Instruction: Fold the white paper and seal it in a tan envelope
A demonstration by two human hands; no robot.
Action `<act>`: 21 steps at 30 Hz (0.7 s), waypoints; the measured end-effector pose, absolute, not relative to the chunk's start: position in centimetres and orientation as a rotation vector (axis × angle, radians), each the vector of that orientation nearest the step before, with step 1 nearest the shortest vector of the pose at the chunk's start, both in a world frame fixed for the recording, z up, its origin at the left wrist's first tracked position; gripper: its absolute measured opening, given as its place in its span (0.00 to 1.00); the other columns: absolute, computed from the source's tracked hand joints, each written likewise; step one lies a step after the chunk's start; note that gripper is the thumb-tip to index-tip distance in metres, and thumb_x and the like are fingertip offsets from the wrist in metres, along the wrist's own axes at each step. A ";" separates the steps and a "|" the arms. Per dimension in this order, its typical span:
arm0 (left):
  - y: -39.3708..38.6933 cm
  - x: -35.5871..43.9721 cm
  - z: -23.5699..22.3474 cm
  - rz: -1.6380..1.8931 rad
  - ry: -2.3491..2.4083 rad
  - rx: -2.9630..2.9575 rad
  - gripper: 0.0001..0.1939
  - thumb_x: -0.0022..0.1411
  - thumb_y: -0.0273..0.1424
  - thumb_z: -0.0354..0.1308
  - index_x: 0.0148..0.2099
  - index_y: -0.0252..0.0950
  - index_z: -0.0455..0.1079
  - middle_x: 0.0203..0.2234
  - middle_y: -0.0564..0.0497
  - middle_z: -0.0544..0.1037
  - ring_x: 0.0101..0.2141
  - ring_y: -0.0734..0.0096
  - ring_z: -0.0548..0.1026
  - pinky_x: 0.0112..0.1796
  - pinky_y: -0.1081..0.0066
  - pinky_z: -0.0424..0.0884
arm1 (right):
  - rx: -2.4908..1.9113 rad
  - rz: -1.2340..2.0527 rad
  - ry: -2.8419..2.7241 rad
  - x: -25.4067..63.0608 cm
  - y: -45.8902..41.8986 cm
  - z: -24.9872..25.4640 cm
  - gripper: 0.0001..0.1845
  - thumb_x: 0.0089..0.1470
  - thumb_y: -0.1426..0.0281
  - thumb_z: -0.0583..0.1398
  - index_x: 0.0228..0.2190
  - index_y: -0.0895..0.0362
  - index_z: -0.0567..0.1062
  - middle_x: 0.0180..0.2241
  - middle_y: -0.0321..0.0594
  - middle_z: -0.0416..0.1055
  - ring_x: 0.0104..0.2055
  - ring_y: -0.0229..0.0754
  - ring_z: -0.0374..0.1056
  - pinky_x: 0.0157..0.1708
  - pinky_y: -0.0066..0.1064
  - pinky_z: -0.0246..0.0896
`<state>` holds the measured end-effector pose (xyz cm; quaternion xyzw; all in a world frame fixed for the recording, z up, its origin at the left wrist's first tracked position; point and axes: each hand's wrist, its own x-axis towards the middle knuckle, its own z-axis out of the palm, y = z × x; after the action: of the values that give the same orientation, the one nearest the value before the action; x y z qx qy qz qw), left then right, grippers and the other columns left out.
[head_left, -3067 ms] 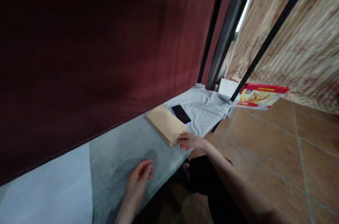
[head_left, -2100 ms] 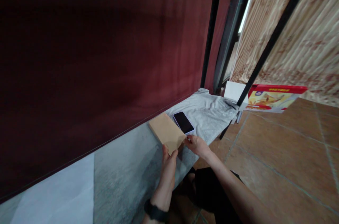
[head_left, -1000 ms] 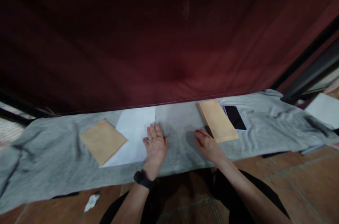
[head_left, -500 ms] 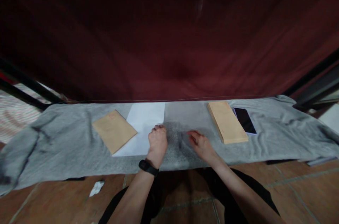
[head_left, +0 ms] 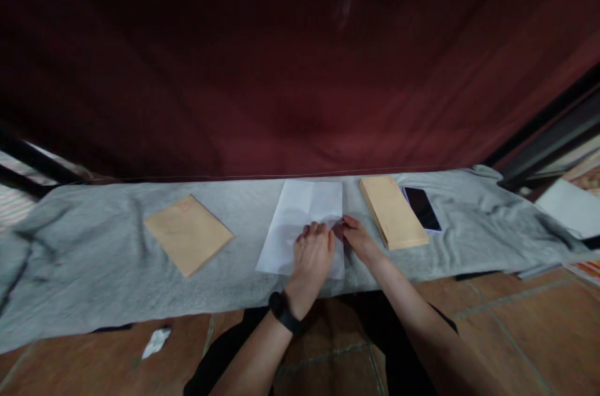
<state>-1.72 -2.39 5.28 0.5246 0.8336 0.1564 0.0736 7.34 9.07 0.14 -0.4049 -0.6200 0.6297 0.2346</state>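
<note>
A white sheet of paper (head_left: 284, 237) with a faint upright crease lies on the grey cloth in front of me. My left hand (head_left: 313, 255), a black band at its wrist, rests on the sheet's lower part with the fingers laid out. At the sheet's right edge, my right hand (head_left: 356, 235) has its thumb and fingers closed on the paper; the fingertips are partly hidden. Over to the left, apart from both hands, is a brown envelope (head_left: 189, 235). A stack of brown envelopes (head_left: 394, 212) lies just right of my right hand.
A phone (head_left: 422, 208) with a purple rim sits beyond the stack. The grey cloth (head_left: 94, 258) covers a long, narrow surface, with a dark red fabric (head_left: 300, 102) hanging behind it. A crumpled white scrap (head_left: 156, 343) is on the tiled floor.
The white sheet has moved right, out from beside the left envelope. My left hand went with it and flattened from a closed grip. My right hand has come to the sheet's right edge.
</note>
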 end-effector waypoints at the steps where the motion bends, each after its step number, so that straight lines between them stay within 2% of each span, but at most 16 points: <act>1: -2.6 -3.0 5.3 0.446 2.582 1.563 0.19 0.69 0.33 0.45 0.57 0.36 0.69 0.54 0.38 0.74 0.54 0.54 0.71 0.52 0.60 0.67 | -1.117 1.719 -1.702 7.5 9.3 0.2 0.15 0.47 0.69 0.57 0.38 0.57 0.75 0.32 0.39 0.78 0.35 0.43 0.73 0.36 0.30 0.67; 3: -3.0 -5.7 5.0 0.389 2.794 1.417 0.25 0.68 0.34 0.48 0.64 0.32 0.62 0.62 0.33 0.65 0.60 0.45 0.64 0.55 0.53 0.64 | -1.121 1.704 -1.725 7.9 9.8 0.3 0.16 0.47 0.70 0.56 0.39 0.56 0.76 0.33 0.38 0.79 0.37 0.44 0.74 0.38 0.31 0.68; 5: -3.5 -8.1 4.4 0.305 2.825 1.247 0.30 0.67 0.36 0.50 0.66 0.27 0.58 0.62 0.28 0.63 0.57 0.41 0.67 0.50 0.53 0.69 | -1.126 1.672 -1.787 8.2 10.2 0.3 0.17 0.48 0.72 0.55 0.40 0.56 0.76 0.34 0.38 0.79 0.38 0.45 0.75 0.39 0.32 0.69; 9: -4.1 -10.0 3.1 0.336 2.742 1.262 0.32 0.65 0.36 0.52 0.67 0.27 0.56 0.58 0.30 0.69 0.55 0.46 0.70 0.53 0.56 0.67 | -1.163 1.425 -2.030 7.8 10.7 -0.3 0.18 0.51 0.74 0.52 0.41 0.56 0.76 0.34 0.37 0.80 0.39 0.44 0.76 0.37 0.30 0.70; 12: -4.3 -9.9 2.4 0.417 2.700 1.323 0.33 0.63 0.31 0.54 0.68 0.27 0.55 0.60 0.30 0.67 0.59 0.48 0.67 0.58 0.57 0.62 | -1.178 1.266 -2.117 6.7 11.0 -0.8 0.20 0.51 0.77 0.51 0.43 0.56 0.75 0.38 0.38 0.79 0.43 0.43 0.75 0.40 0.29 0.69; 15: -4.5 -10.1 1.7 0.478 2.665 1.390 0.31 0.62 0.26 0.51 0.67 0.24 0.55 0.62 0.27 0.64 0.63 0.47 0.61 0.60 0.54 0.59 | -1.172 1.107 -2.161 6.1 11.1 -1.1 0.23 0.51 0.78 0.51 0.49 0.58 0.73 0.45 0.42 0.77 0.48 0.44 0.72 0.47 0.30 0.66; 18: -4.3 -10.7 1.3 0.465 2.661 1.458 0.32 0.61 0.21 0.46 0.67 0.23 0.54 0.63 0.29 0.62 0.66 0.49 0.54 0.61 0.52 0.57 | -1.203 0.912 -2.200 6.3 10.8 -1.0 0.29 0.52 0.78 0.53 0.57 0.60 0.66 0.51 0.50 0.72 0.52 0.49 0.69 0.53 0.37 0.64; 21: -3.8 -11.0 1.3 0.416 2.646 1.488 0.33 0.59 0.16 0.42 0.67 0.25 0.56 0.64 0.33 0.61 0.67 0.54 0.53 0.62 0.57 0.57 | -1.146 0.671 -2.297 6.7 10.3 -1.0 0.32 0.55 0.76 0.54 0.62 0.60 0.60 0.59 0.54 0.63 0.60 0.53 0.61 0.60 0.46 0.57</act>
<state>-11.03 -3.77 1.34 0.4853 0.8629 0.1356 0.0385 6.66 10.28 -1.02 -0.4190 -0.8402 0.2453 0.2416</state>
